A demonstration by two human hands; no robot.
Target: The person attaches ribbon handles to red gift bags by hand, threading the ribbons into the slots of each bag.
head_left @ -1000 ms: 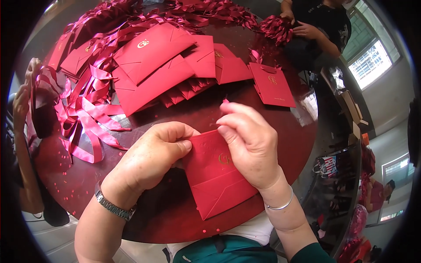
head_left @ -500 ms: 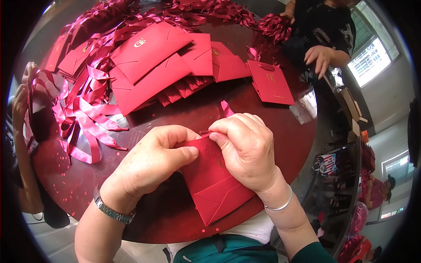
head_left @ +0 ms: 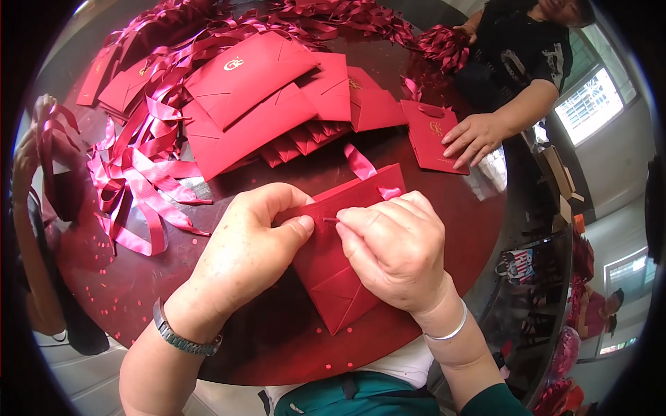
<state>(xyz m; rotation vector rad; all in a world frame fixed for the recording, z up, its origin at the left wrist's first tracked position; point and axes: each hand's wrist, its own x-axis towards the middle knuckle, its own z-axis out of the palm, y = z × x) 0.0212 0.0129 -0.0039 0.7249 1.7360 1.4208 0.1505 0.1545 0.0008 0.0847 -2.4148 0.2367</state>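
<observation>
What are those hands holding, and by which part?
The left hand pinches a red paper bag near the left of its top edge; the right hand seems to pinch a pink ribbon by its narrow tip.

Tabletop [head_left: 472, 215] lies open beside the right hand [head_left: 397, 246]; stacked red bags [head_left: 253, 76] block the far side; pink ribbons [head_left: 149, 184] the far left; a co-worker's hand [head_left: 479, 136] the far right.

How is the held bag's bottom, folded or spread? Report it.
Folded: the bottom lies flat against the bag, its diagonal creases showing.
</observation>
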